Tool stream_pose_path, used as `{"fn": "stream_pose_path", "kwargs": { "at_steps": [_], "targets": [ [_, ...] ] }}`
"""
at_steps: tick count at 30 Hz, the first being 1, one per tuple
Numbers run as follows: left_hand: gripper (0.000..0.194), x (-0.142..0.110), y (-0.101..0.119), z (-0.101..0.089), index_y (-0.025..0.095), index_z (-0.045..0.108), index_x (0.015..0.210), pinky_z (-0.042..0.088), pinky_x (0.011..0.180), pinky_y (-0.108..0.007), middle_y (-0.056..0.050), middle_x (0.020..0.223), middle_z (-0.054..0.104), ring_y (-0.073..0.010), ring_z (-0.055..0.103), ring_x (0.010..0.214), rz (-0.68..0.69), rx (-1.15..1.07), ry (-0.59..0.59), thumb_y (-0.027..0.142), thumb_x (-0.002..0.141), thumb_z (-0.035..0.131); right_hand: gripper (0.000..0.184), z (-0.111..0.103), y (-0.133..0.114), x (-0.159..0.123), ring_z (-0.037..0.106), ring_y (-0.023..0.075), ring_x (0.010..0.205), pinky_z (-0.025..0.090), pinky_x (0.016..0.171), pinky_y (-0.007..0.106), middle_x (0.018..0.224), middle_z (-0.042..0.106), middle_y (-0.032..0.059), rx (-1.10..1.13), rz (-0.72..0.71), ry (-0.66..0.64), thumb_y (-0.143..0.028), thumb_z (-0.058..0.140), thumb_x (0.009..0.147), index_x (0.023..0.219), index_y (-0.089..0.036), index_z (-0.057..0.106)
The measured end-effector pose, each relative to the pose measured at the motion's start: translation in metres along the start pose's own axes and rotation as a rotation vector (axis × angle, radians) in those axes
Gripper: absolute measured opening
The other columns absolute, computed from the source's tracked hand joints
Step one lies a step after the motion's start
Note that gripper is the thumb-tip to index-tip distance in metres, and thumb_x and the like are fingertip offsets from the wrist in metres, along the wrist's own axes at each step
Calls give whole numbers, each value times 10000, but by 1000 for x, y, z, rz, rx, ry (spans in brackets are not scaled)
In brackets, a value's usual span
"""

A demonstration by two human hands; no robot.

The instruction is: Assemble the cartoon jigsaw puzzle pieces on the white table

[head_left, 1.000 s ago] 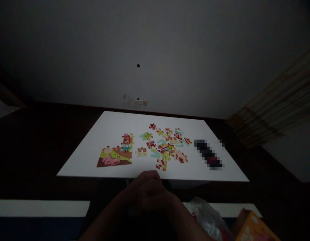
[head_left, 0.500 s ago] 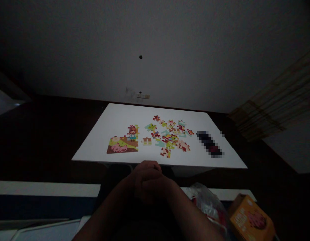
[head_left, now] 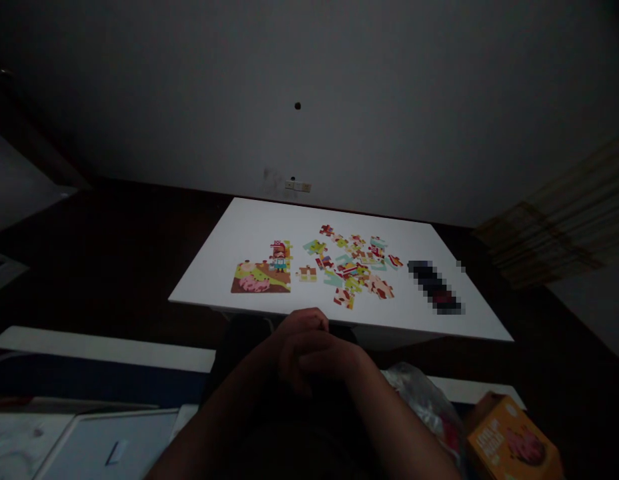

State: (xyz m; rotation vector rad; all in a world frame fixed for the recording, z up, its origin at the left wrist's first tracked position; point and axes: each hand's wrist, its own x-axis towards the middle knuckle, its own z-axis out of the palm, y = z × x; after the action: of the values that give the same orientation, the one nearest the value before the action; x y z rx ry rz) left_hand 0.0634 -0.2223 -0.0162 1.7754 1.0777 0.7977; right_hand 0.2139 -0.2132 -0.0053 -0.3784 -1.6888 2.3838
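Note:
My left hand [head_left: 303, 321] and my right hand [head_left: 319, 355] are folded together in front of my body, just short of the table's near edge. The right lies over the left, and the fingers of both are closed; no object shows in them. Beyond them on the white table [head_left: 204, 280] lies a partly joined puzzle [head_left: 259, 277] with a pink shape and a small figure in a red hat. To its right is a single brown and cream puzzle piece [head_left: 308, 274]. Several loose puzzle pieces [head_left: 354, 267] spread over the middle, some overlapping.
A pixelated dark object [head_left: 434, 287] lies at the table's right. Beside my right forearm are a clear plastic bag [head_left: 422, 393] and an orange puzzle box [head_left: 512, 437]. A grey wall [head_left: 389, 120] stands behind the table, with a patterned curtain [head_left: 554, 220] at the right.
The view has turned slightly, so the table and puzzle sit farther right in the picture. My hands stay folded, and the puzzle pieces have not visibly moved on the table.

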Motion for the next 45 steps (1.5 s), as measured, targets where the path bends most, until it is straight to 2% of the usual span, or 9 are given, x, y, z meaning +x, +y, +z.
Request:
{"fn": "stream_pose_path", "kwargs": {
  "at_steps": [2,4,8,10,15,18,23,32,45],
  "targets": [
    [303,-2,5,-9,225,667,878,581,664,-302,-20,788,735,-190,682,723,-28,-117,-14,295,1052,429,545,-1,-7,-8,630,161,620,491,588,275,732,683,-1,7,0,-38,-723,807,869,996,-200,719],
    [281,-6,3,-21,219,664,904,580,699,-328,-26,814,722,-202,669,757,-18,-74,57,341,1069,472,497,-6,-15,-23,597,157,635,476,604,278,749,669,-8,-76,-14,130,-689,824,863,954,-215,703],
    [246,-12,-16,-59,178,726,1056,585,994,-478,-103,1068,779,-278,708,1050,111,446,261,257,1059,493,424,-40,-31,-70,545,184,679,454,663,325,764,638,15,-401,-198,869,-655,673,961,866,-241,673],
    [285,-13,-29,-78,173,750,1183,537,1120,-554,-115,1173,783,-310,696,1173,104,694,272,207,1060,496,397,-66,-35,-94,590,215,756,468,732,355,811,665,44,-649,-231,1165,-613,662,974,833,-242,677],
    [443,-8,-53,-95,180,661,1494,502,1251,-567,-179,1592,651,-373,594,1495,17,931,382,286,1076,561,461,-121,-22,-136,470,203,599,345,652,367,602,500,-19,-1024,-10,1549,-611,647,978,675,-279,546],
    [493,-3,-60,-90,183,632,1563,475,1286,-605,-184,1684,594,-398,543,1570,-50,1007,370,336,1105,533,534,-134,-12,-144,449,200,593,332,631,363,583,460,-23,-985,-21,1585,-601,649,978,616,-295,403],
    [526,-2,-65,-90,194,604,1611,469,1298,-598,-168,1718,571,-381,507,1615,-74,1022,321,404,1141,493,573,-138,-5,-145,418,190,581,333,618,359,567,435,-29,-919,-61,1549,-577,686,987,591,-284,394],
    [528,-1,-64,-94,194,619,1594,473,1291,-604,-176,1693,595,-386,528,1595,-45,1022,322,402,1121,508,648,-158,6,-153,311,171,572,278,586,352,572,356,-48,-560,-405,1757,-571,801,947,577,-280,356],
    [563,3,-68,-96,196,637,1580,468,1286,-607,-178,1687,593,-397,554,1562,-54,983,318,452,1108,467,616,-166,7,-153,322,158,576,283,579,342,571,364,-52,-598,-360,1739,-543,787,954,564,-279,389]
  ]
}}
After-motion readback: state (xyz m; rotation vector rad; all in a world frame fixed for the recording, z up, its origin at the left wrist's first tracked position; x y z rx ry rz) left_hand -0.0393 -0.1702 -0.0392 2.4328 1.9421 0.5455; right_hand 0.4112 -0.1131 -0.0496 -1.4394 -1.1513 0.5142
